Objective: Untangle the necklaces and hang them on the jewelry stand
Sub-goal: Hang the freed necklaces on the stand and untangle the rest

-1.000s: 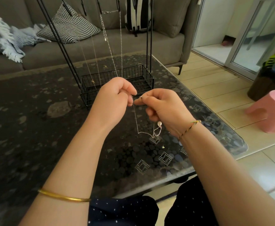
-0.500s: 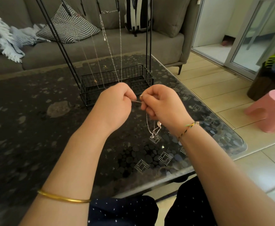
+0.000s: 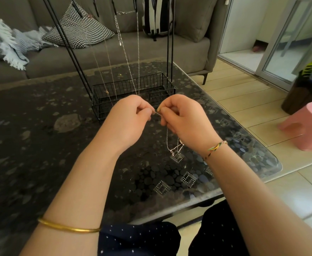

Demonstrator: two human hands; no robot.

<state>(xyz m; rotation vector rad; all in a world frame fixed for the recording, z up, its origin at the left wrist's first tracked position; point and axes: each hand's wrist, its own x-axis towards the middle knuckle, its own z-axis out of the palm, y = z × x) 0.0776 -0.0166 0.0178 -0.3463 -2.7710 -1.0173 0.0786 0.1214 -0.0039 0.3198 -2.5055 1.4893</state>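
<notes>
- Head view: the left hand (image 3: pixel 130 119) is curled tight, thumb and forefinger pinching the end of a thin silver necklace (image 3: pixel 167 143)
- The right hand (image 3: pixel 186 121) pinches the chain right beside it, fingertips almost meeting; the rest dangles under that palm, above the table (image 3: pixel 40 154)
- Behind the hands stands the jewelry stand (image 3: pixel 133 85), other chains (image 3: pixel 127 56) hanging on it
- A second ago the loop hung wider, between both hands
</notes>
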